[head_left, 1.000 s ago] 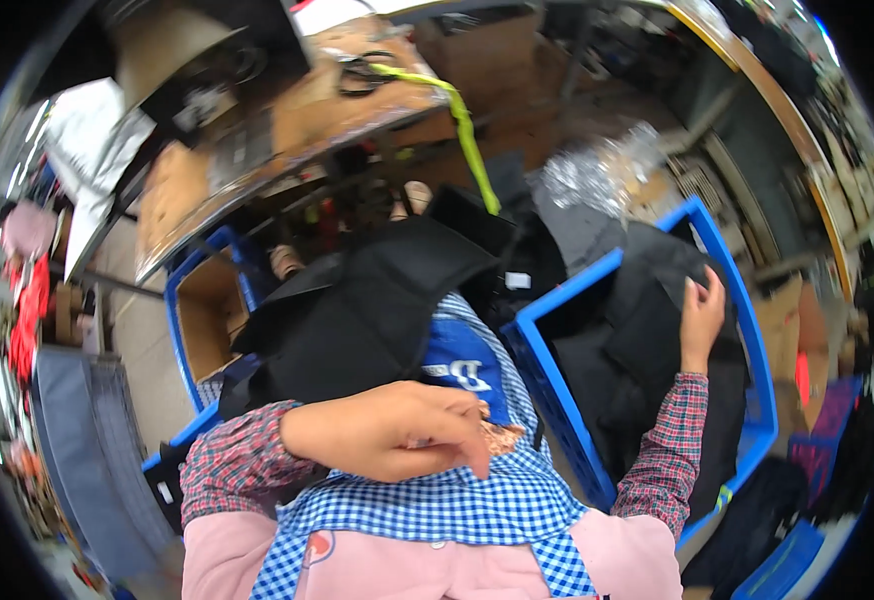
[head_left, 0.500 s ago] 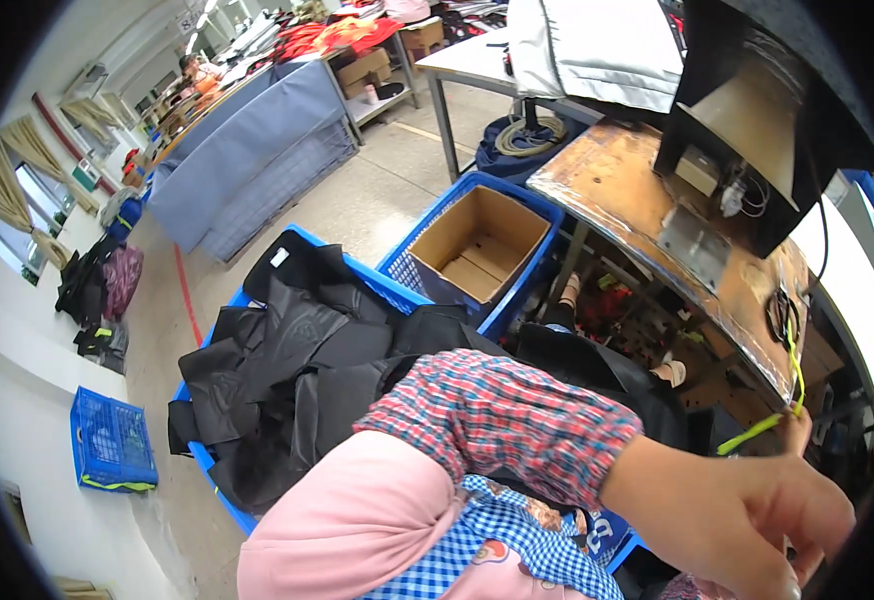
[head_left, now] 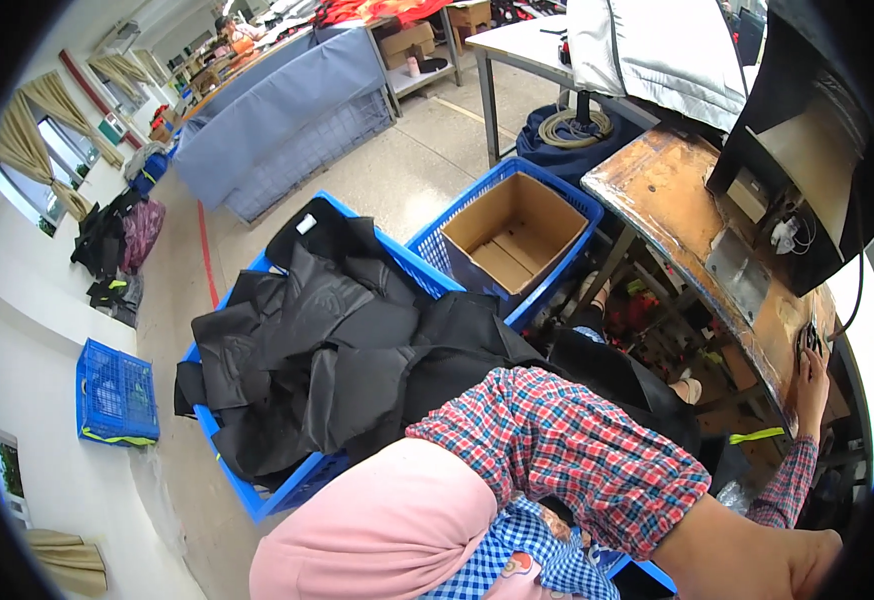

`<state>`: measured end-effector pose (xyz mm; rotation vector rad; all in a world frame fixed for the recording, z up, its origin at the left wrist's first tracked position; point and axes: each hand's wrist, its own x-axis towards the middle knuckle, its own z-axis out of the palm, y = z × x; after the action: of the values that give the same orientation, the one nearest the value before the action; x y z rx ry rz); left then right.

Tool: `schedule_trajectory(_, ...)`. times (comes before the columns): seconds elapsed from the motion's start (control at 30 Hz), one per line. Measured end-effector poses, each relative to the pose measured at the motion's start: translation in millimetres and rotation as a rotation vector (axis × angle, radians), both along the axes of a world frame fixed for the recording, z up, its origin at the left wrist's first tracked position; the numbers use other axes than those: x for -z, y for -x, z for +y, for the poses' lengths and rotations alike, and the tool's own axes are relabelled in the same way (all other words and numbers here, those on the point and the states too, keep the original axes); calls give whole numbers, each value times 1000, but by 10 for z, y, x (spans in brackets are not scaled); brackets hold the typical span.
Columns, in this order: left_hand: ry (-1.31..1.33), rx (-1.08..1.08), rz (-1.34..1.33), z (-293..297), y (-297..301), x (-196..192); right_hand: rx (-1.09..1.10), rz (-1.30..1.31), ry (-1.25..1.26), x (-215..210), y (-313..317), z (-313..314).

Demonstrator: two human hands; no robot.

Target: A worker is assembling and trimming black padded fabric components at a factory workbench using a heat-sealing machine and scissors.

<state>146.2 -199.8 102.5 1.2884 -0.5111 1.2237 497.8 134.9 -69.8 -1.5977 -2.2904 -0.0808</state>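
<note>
At the right edge of the wooden worktable point(head_left: 647, 180), my right hand point(head_left: 812, 385) has its fingers closed on a pair of black-handled scissors point(head_left: 808, 343). Below that hand, a neon-yellow strip point(head_left: 757, 436) shows beside my right forearm; what supports it is not clear. My left arm, in a red and blue plaid sleeve, reaches across the front. Only the back and wrist of my left hand point(head_left: 802, 565) show at the lower right, and its fingers are hidden in the dark rim.
A blue basket point(head_left: 257, 500) heaped with black fabric pieces point(head_left: 357, 330) stands left of my arm. Behind it, another blue basket point(head_left: 427, 240) holds an open cardboard box point(head_left: 502, 235). A black machine point(head_left: 797, 170) stands on the worktable. A blue crate point(head_left: 117, 395) sits by the left wall.
My right hand has moved up to the scissors on the table. My left hand has dropped toward the lower right rim. Less of the yellow strip shows. The view has shifted.
</note>
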Motion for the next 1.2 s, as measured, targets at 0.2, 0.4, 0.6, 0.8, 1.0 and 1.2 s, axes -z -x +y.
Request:
schedule_trajectory(0.2, -32, -12, -96, -117, -44, 117, 68, -170, -266, -69, 37, 56)
schedule_trajectory(0.4, 165, -242, 533, -113, 895, 731, -242, 361, -218, -107, 1619, -1657)
schedule_trajectory(0.6, 518, -1017, 1396, -215, 2114, 1968, -550, 210, 485, 452, 1929, -2137)
schedule_trajectory(0.8, 402, -1128, 1565, -310, 2072, 2436, -498, 213, 429, 725, 2038, -2085)
schedule_trajectory(1.0, -73, -1581, 1626, -56, 1894, 2778, -560, 22, 398, 777, 2093, -2146)
schedule_trajectory(1.2, 77, -1204, 1632, 147, 2118, 2565, -566, -27, 395, 748, 2116, -2054)
